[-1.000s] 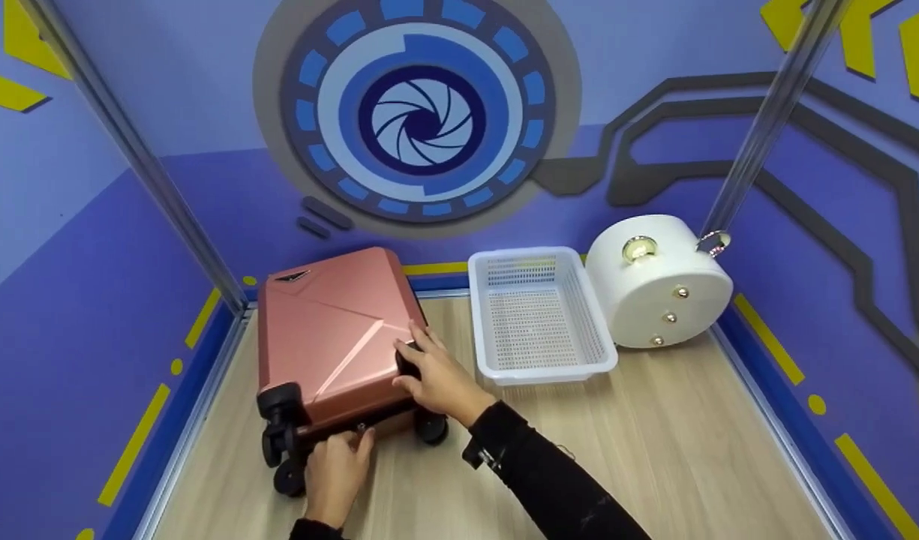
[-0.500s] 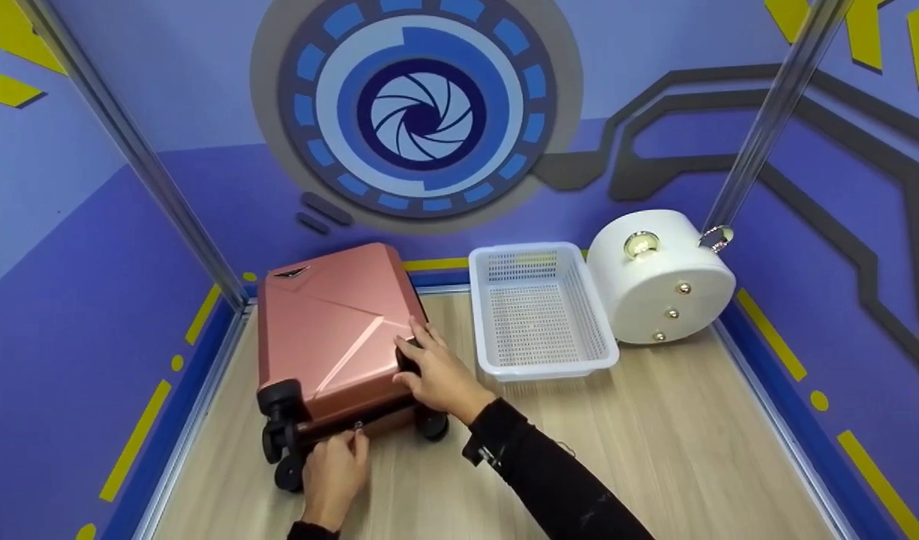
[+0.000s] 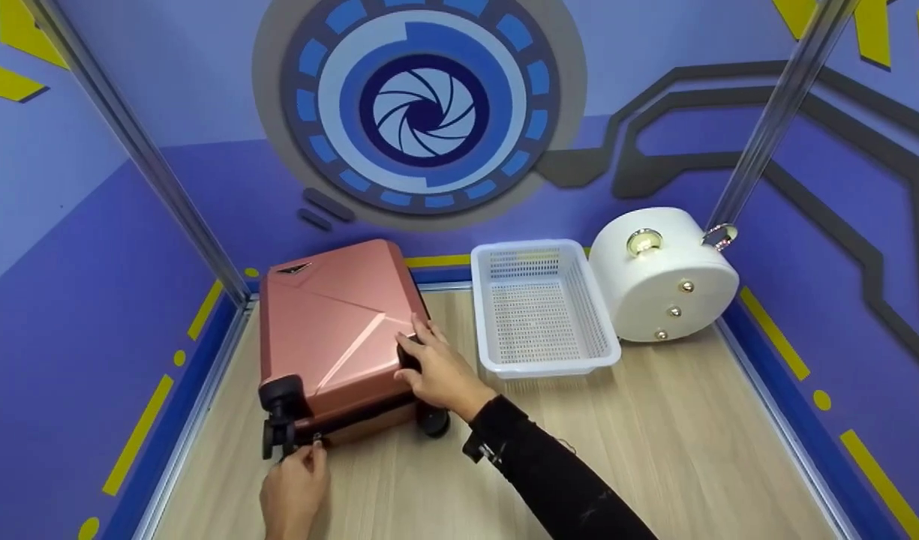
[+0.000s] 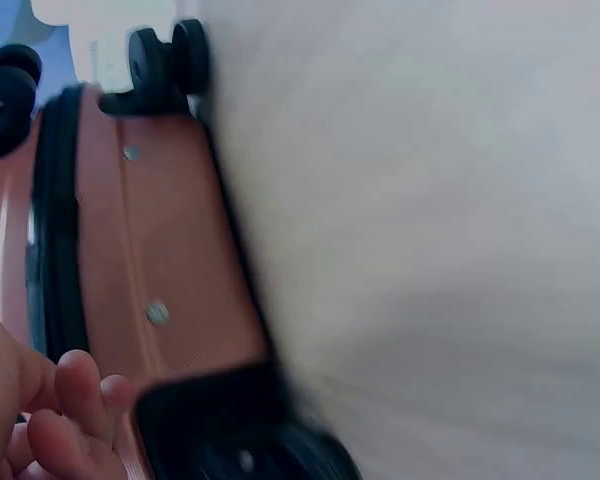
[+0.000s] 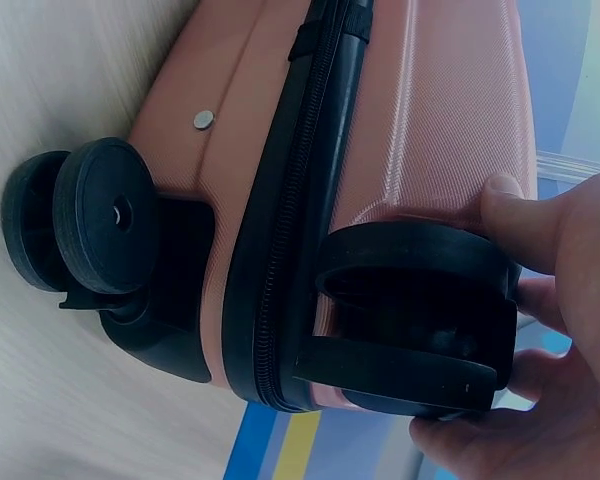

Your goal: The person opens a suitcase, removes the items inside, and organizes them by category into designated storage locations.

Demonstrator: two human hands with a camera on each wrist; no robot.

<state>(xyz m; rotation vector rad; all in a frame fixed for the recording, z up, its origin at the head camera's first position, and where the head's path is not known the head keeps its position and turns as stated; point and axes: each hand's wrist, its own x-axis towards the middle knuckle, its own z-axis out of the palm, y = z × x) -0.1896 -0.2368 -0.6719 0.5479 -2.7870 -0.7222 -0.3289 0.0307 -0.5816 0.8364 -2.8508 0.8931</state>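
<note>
The left hand [image 3: 294, 487] pinches one zipper pull [image 3: 317, 436] (tiny, mostly hidden). The right hand [image 3: 445, 379] holds one wheel [image 5: 400, 378] of four on one suitcase [image 3: 339, 315]; right of that hand, one basket [image 3: 549, 369].

The left hand [image 3: 295, 481] pinches; the right hand [image 3: 442, 375] grips with spread fingers [image 3: 427, 337].

We've got a rose-pink suitcase [image 3: 339, 330], black wheels [image 5: 108, 215], white basket [image 3: 557, 370], white case [image 3: 639, 300] with gold studs [image 3: 674, 311], blue-purple walls [image 3: 219, 191], black sleeve [image 3: 549, 465].
</note>
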